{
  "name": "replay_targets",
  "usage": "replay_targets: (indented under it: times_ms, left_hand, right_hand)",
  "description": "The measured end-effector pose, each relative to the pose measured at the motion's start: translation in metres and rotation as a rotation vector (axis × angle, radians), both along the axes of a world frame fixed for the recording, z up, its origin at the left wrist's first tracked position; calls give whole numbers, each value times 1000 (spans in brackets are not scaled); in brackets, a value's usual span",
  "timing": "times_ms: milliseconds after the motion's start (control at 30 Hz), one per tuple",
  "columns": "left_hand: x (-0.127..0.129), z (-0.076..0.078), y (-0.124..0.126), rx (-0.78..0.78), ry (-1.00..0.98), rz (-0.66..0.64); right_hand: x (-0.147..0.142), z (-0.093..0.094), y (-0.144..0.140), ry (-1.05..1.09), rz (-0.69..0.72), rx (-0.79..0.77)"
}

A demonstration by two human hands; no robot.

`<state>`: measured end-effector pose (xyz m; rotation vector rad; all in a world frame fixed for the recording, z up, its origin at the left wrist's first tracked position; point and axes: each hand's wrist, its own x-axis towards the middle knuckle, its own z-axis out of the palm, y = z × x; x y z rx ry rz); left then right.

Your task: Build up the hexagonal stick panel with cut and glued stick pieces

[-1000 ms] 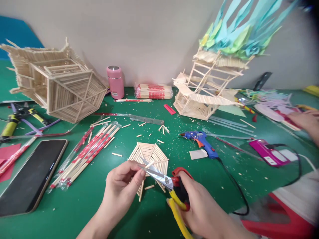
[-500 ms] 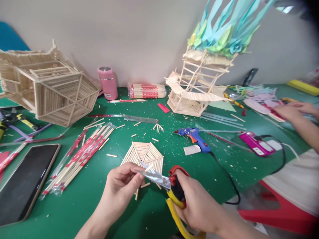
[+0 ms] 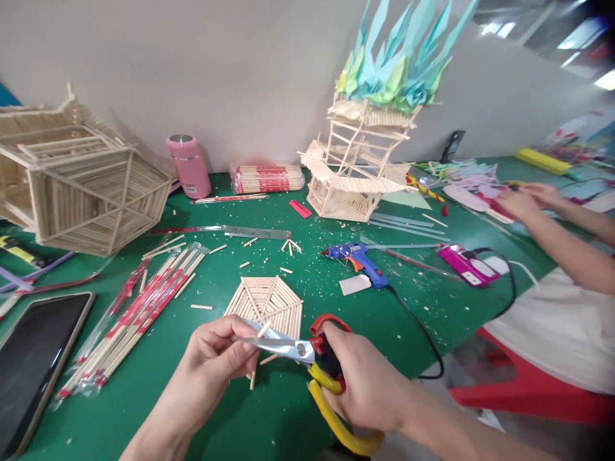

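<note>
Scissors (image 3: 307,358) gripped in the right hand (image 3: 369,384) bite a short stick (image 3: 262,331) pinched steady by left hand (image 3: 214,358) fingers, just nearside of the hexagonal stick panel (image 3: 266,298)

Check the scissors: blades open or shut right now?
Nearly shut. The scissors in the right hand show blades drawn together into one narrow strip around a wooden stick pinched by the left hand.

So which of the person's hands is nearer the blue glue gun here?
Right. The right hand, gripping the scissors, sits just below the blue glue gun on the table. The left hand, pinching a small stick, is further off to the lower left.
</note>
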<state>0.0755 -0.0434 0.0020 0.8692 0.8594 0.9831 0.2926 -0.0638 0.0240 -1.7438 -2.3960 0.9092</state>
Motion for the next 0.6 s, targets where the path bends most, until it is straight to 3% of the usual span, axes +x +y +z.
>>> replay_targets:
  times_ms: [200,433,600]
  left_hand:
    - [9,0,-4,100,124,169]
    - [6,8,-1,111,127,53]
    - [10,2,-1,102,173,122]
  right_hand:
    - [-4,-6,-4,62,-76,-26]
    - [-2,-1,-2,25,-8,-6]
    - [-3,-7,-6,65,-65,-60]
